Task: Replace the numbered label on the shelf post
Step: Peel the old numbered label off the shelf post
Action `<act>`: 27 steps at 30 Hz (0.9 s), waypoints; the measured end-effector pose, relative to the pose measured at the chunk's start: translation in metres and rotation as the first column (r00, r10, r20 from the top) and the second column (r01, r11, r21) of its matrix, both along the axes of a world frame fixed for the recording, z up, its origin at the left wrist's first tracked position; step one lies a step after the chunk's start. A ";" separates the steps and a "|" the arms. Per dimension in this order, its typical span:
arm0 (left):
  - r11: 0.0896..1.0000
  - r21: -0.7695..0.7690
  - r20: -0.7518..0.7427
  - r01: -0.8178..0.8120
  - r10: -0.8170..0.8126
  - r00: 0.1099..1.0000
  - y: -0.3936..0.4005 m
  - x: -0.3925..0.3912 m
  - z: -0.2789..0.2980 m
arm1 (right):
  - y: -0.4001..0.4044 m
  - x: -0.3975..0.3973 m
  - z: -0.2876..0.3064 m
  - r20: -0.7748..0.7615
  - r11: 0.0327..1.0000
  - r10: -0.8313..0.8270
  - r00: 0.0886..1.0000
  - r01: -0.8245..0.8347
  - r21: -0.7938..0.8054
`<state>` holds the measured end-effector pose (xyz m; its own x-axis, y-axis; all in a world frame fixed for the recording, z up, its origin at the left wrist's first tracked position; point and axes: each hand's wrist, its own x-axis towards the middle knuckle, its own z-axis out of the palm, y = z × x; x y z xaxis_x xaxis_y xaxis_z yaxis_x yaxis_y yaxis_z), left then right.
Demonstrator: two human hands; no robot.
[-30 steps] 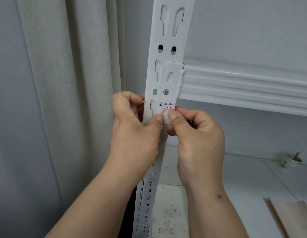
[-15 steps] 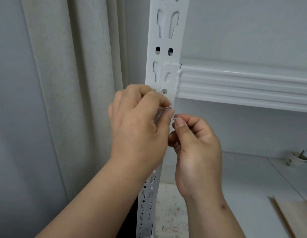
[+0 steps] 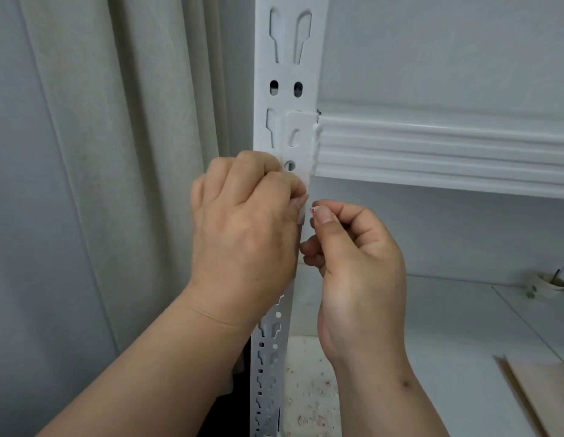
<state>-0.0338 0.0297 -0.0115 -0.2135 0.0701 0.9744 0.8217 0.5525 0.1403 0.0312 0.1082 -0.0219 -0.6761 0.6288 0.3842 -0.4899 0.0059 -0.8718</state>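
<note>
While both hands work at the middle of the frame, I log what I see line by line.

Post: I see a white perforated metal shelf post running from the top centre of the frame down to the bottom centre, with keyhole slots and round holes along it.

Shelf beam: a white ribbed metal shelf beam hooks into the post and runs off to the right edge of the frame.

Left hand: my view shows the left hand over the post just below the beam joint, fingers curled, thumb and forefinger pressed at the post's right edge on a pale strip of white label backing. I cannot tell how much of that strip sticks to the post.

Right hand: the right hand sits just right of the post, fingers curled, thumb and forefinger pinching a small torn scrap of white label with red marks. The scrap is clear of the post, just beside the left thumb.

Label number: I cannot read any number on either piece.

Lower shelf: a white shelf board fills the lower right; pale reddish paper crumbs lie near the post foot.

Far right: a small pale bowl with a dark stick.

Left of frame: a beige pleated fabric curtain hangs behind.
</note>
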 end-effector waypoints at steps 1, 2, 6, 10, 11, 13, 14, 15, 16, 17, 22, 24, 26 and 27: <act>1.000 0.004 -0.006 -0.007 0.007 1.000 0.001 0.000 0.000 | 0.000 0.000 0.000 -0.003 1.000 0.000 1.000 0.000 0.008; 1.000 0.010 -0.007 -0.008 0.008 1.000 0.002 -0.001 0.001 | -0.001 0.000 0.000 -0.005 1.000 0.000 1.000 0.000 0.011; 1.000 -0.024 0.048 0.007 -0.005 0.999 0.003 0.000 0.001 | -0.003 -0.002 -0.002 0.001 1.000 0.014 1.000 -0.014 0.002; 0.999 -0.041 0.099 0.010 -0.006 0.995 0.003 0.002 0.003 | -0.004 -0.002 -0.003 0.013 1.000 0.001 1.000 -0.001 -0.004; 0.999 -0.036 0.103 0.019 -0.015 0.995 0.004 0.002 0.004 | -0.004 -0.002 -0.003 0.017 1.000 -0.004 1.000 0.004 -0.006; 0.999 -0.017 0.110 0.040 -0.038 0.993 0.005 0.001 0.004 | -0.003 -0.001 -0.003 0.023 1.000 -0.014 1.000 0.014 -0.014; 0.999 -0.006 0.116 0.047 -0.046 0.992 0.006 0.000 0.003 | -0.002 0.000 -0.003 0.026 1.000 -0.016 1.000 0.016 -0.017; 0.999 0.003 0.125 0.052 -0.052 0.991 0.007 0.000 0.003 | -0.002 0.000 -0.003 0.027 1.000 -0.015 1.000 0.016 -0.021; 0.998 0.008 0.134 0.055 -0.056 0.989 0.007 0.000 0.002 | -0.001 0.000 -0.003 0.027 1.000 -0.013 1.000 0.013 -0.023; 0.998 0.012 0.141 0.057 -0.058 0.988 0.007 0.000 0.002 | -0.001 0.000 -0.002 0.026 1.000 -0.011 1.000 0.012 -0.024; 0.993 0.078 0.200 0.089 -0.103 0.974 0.005 0.000 -0.002 | -0.002 0.001 -0.003 0.023 1.000 -0.012 1.000 0.012 -0.020; 0.982 0.142 0.223 0.127 -0.157 0.962 0.001 0.001 -0.004 | -0.002 0.001 -0.003 0.022 1.000 -0.014 1.000 0.014 -0.016; 0.977 0.156 0.224 0.147 -0.180 0.958 -0.001 0.003 -0.005 | -0.003 0.000 -0.003 0.019 1.000 -0.016 1.000 0.016 -0.009; 0.980 0.139 0.219 0.141 -0.169 0.961 -0.001 0.004 -0.005 | -0.003 0.000 -0.003 0.016 1.000 -0.013 1.000 0.013 -0.006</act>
<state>-0.0300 0.0285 -0.0160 -0.4275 0.0044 0.9040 0.8339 0.3880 0.3924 0.0309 0.1052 -0.0251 -0.6738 0.6399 0.3694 -0.4759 0.0066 -0.8795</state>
